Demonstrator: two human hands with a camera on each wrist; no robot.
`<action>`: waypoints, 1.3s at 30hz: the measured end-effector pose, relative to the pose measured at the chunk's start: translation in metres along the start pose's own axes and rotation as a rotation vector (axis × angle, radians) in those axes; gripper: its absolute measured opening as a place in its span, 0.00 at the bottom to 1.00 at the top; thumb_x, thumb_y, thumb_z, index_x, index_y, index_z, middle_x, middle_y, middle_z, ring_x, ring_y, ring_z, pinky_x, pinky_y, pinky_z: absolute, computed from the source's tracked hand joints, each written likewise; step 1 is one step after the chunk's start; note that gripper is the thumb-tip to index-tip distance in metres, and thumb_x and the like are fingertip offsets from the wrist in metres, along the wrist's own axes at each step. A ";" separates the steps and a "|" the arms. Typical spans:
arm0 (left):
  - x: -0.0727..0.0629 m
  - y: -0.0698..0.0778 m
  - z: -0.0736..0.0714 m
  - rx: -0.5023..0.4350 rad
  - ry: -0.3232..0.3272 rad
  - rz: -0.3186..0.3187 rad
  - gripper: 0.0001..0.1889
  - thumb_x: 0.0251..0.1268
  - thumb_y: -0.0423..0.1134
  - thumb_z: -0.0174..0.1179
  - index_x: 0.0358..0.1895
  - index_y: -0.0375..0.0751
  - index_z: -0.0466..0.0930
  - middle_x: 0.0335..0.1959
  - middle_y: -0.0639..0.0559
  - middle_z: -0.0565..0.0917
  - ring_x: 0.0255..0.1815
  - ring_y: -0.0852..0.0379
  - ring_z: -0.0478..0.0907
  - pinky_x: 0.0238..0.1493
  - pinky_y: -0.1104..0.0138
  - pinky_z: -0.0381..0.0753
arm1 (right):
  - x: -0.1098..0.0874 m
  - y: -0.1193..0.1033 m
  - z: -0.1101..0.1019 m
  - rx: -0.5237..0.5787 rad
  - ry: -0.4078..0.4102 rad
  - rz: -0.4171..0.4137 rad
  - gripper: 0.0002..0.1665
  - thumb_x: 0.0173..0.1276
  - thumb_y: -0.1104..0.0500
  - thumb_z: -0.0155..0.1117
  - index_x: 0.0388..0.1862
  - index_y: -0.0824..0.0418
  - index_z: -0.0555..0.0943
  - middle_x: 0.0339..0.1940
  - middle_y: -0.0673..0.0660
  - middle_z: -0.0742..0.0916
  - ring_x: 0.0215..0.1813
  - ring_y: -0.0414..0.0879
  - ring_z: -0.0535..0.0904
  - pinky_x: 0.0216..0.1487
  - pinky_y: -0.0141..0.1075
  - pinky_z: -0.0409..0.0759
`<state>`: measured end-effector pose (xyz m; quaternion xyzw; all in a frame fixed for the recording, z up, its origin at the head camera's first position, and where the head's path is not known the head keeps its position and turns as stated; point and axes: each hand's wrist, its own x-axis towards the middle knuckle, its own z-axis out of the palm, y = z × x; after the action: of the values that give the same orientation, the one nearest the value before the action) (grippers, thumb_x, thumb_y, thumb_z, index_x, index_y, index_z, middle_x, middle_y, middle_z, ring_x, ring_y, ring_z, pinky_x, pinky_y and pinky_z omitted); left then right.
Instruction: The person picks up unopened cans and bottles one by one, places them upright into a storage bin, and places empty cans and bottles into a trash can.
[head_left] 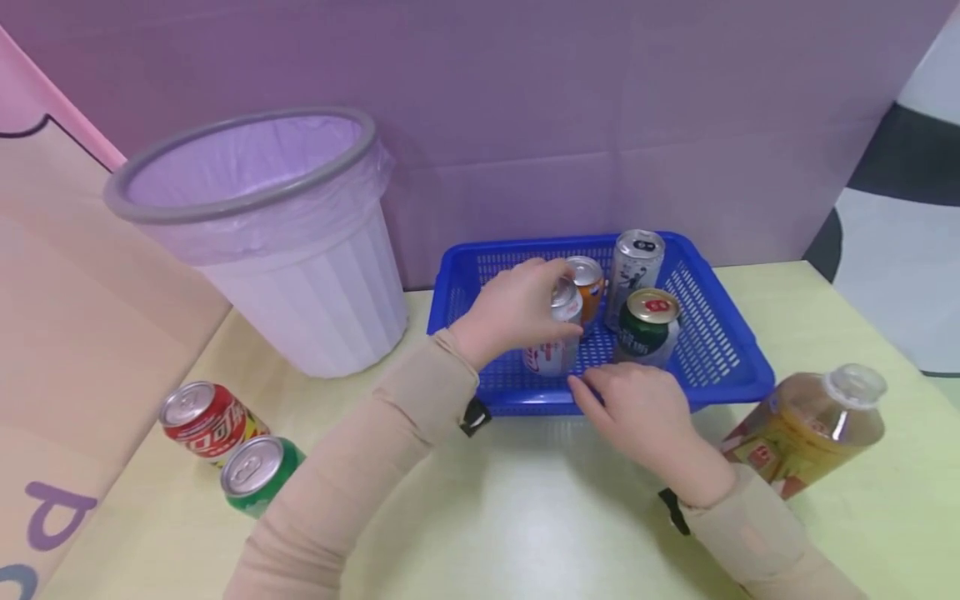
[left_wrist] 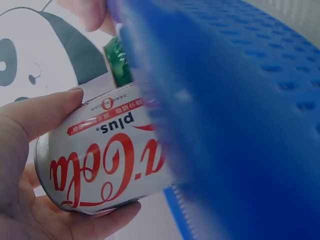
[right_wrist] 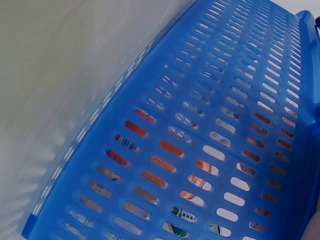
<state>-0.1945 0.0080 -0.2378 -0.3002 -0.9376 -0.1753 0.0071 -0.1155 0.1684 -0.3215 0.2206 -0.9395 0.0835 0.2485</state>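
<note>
My left hand (head_left: 513, 308) grips a silver Coca-Cola plus can (head_left: 551, 357) by its upper part, inside a blue plastic basket (head_left: 517, 400). In the left wrist view the thumb and fingers wrap the end of this can (left_wrist: 110, 155). My right hand (head_left: 637, 408) holds the basket's front rim. Close behind the gripped can is an orange can (head_left: 591, 292). A tall silver can (head_left: 636, 265) and a dark green can with a gold top (head_left: 648, 329) stand to its right in the basket. Through the slotted basket wall (right_wrist: 200, 120), the right wrist view shows bits of the cans.
Left of the basket stands a white trash bin (head_left: 322, 292) with a grey rim and a liner. A red can (head_left: 210, 421) and a green can (head_left: 258, 475) are on the table at the left. A plastic drink bottle (head_left: 806, 425) stands beside my right forearm.
</note>
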 end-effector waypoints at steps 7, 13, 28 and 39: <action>0.002 0.004 0.000 0.010 -0.081 0.033 0.33 0.51 0.48 0.70 0.60 0.43 0.69 0.48 0.50 0.78 0.42 0.58 0.77 0.42 0.67 0.78 | 0.000 -0.001 -0.001 0.005 -0.007 -0.006 0.22 0.64 0.51 0.58 0.11 0.51 0.66 0.10 0.46 0.68 0.14 0.40 0.64 0.15 0.33 0.59; 0.015 0.003 -0.010 0.046 -0.181 0.154 0.30 0.50 0.44 0.71 0.57 0.41 0.72 0.47 0.52 0.79 0.44 0.58 0.76 0.46 0.68 0.76 | 0.000 -0.001 -0.001 0.006 0.022 -0.006 0.23 0.63 0.50 0.58 0.10 0.51 0.65 0.10 0.46 0.68 0.14 0.41 0.66 0.15 0.34 0.60; 0.042 -0.014 -0.003 -0.037 -0.309 0.224 0.30 0.49 0.42 0.72 0.57 0.42 0.71 0.50 0.52 0.78 0.48 0.59 0.75 0.48 0.70 0.75 | 0.001 0.000 -0.001 -0.011 -0.001 0.006 0.24 0.64 0.49 0.58 0.10 0.50 0.65 0.10 0.45 0.68 0.14 0.42 0.68 0.15 0.35 0.60; 0.051 -0.018 0.011 -0.106 -0.301 0.222 0.30 0.49 0.39 0.72 0.58 0.40 0.71 0.53 0.50 0.78 0.50 0.58 0.75 0.50 0.70 0.75 | -0.003 0.004 0.000 -0.014 0.013 0.007 0.24 0.64 0.49 0.57 0.10 0.50 0.64 0.09 0.45 0.67 0.14 0.40 0.64 0.15 0.33 0.58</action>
<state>-0.2458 0.0270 -0.2478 -0.4247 -0.8786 -0.1757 -0.1297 -0.1146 0.1732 -0.3229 0.2149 -0.9392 0.0795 0.2556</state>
